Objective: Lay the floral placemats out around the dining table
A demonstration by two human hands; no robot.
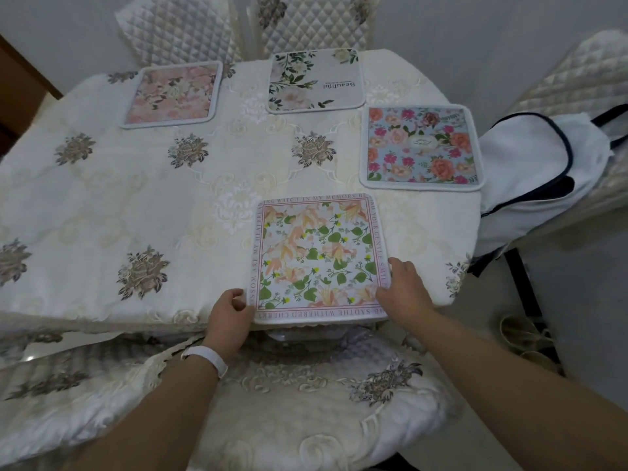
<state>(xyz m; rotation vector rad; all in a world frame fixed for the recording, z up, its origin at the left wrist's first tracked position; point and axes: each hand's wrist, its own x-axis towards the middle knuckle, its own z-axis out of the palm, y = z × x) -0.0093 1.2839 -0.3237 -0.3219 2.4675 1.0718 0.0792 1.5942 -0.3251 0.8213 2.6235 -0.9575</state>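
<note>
My hands hold the near mat (pixel 316 258) at the table (pixel 102 205) edge, its border lettered in capitals: "WATCH IN MY MEMORY" along the far side, "YOUR GENTLE SMILE" down the right, "WITHERED CHERRY" upside down along the near side. My left hand (pixel 230 316) pinches the near left corner, thumb on top and fingers curled under the edge; a white band (pixel 206 359) circles that wrist. My right hand (pixel 406 288) has its grip closed on the near right corner, thumb lying over the border, fingers out of sight beneath. Both forearms reach in from below, over a cushioned chair (pixel 306 402).

The mat is square with rounded corners, printed with peach lilies and green leaves inside a thin red frame, and its near edge overhangs the table slightly.

Three more mats lie flat on the embroidered cloth: a blue one (pixel 421 147) with pink and orange roses at the right (the writing on its centre label is too small to read), a pale one (pixel 315 81) at the far side reading "Beautiful" upside down, and a pink one (pixel 173 93) at far left. A white bag (pixel 537 178) with dark piping sits on the chair to the right.
</note>
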